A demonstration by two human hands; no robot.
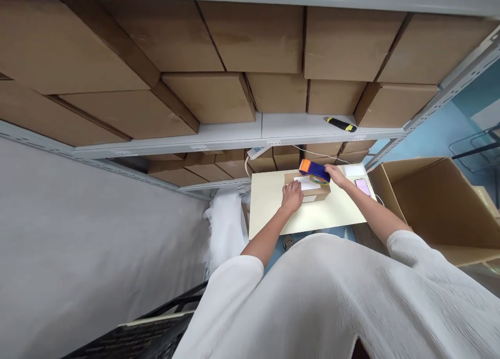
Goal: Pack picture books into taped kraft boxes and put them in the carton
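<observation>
On the pale table [269, 202] lies a small cardboard box [322, 193] with a white paper [308, 183] on top and a white label on its near side. My left hand [292, 195] rests on the left part of the box, fingers spread over its top and the paper's edge. A blue and orange tape dispenser [315, 169] with a tape roll [319, 180] is over the box's far right part; my right hand [334, 174] is wrapped round its right end. Whether the tape touches the box is too small to tell.
A phone [363, 186] and a white object [354, 170] lie at the table's right. Shelves of cardboard boxes [279, 92] rise beyond, with a cutter [340, 124] on one shelf. A large open carton [449, 202] stands right; white wrap [227, 228] hangs left.
</observation>
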